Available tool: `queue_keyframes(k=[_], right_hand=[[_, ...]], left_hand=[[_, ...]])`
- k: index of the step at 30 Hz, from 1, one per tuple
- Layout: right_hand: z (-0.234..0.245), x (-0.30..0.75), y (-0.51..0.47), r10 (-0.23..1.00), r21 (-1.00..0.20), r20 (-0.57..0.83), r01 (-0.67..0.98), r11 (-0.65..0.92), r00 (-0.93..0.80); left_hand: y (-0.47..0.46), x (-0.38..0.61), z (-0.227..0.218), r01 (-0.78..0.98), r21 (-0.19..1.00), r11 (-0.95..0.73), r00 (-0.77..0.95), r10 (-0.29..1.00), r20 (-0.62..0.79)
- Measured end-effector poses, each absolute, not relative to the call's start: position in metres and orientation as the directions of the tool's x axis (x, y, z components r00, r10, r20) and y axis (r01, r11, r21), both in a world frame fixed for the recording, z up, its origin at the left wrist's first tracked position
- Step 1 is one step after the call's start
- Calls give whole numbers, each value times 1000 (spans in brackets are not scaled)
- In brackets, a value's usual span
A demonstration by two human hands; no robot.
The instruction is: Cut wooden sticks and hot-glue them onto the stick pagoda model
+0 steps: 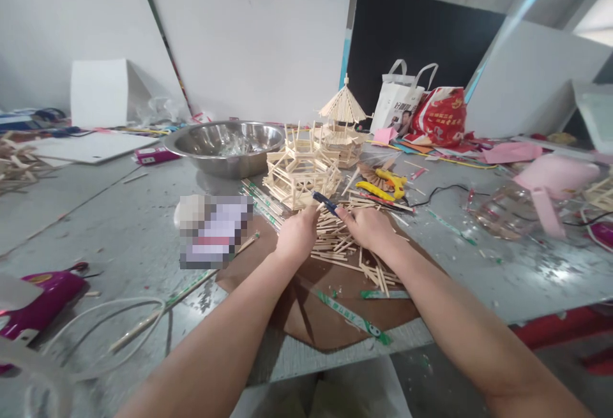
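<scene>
My left hand [297, 234] and my right hand [366, 225] are both closed, side by side over a heap of short wooden sticks [342, 247] on a brown board [330, 313]. A dark blue-handled tool [325, 201] sticks out between the two hands, and my right hand's fingers seem to grip it. My left hand's fingers pinch something small that I cannot make out. Just beyond the hands stands an unfinished stick-built frame [301, 172], with a finished stick pavilion [341, 126] behind it.
A steel bowl [225, 145] sits at the back left. A yellow glue gun [385, 185] with a black cord lies to the right. A magenta tool [41, 300] and a white cable lie at the near left. Bags [421, 111] and paper scraps line the back.
</scene>
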State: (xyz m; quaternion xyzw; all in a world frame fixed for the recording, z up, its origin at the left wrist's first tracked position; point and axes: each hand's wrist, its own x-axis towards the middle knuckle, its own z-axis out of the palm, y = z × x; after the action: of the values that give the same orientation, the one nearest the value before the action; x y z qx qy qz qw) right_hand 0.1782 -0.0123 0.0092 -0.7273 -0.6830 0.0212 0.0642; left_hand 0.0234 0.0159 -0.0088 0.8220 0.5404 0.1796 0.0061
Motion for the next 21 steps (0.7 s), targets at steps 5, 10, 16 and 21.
queue_keyframes(k=[5, 10, 16, 21], right_hand=[[7, 182, -8, 998, -61, 36, 997, -41, 43], [-1, 177, -9, 1000, -20, 11, 1000, 2, -2], [-10, 168, -19, 995, -39, 50, 996, 84, -82], [-4, 177, -17, 975, -100, 177, 983, 154, -135]], left_hand=[[18, 19, -5, 924, 201, -325, 254, 915, 313], [18, 17, -4, 944, 222, -246, 160, 925, 345], [16, 18, -5, 941, 214, -263, 179, 922, 344], [15, 20, -7, 933, 199, -301, 222, 913, 343]])
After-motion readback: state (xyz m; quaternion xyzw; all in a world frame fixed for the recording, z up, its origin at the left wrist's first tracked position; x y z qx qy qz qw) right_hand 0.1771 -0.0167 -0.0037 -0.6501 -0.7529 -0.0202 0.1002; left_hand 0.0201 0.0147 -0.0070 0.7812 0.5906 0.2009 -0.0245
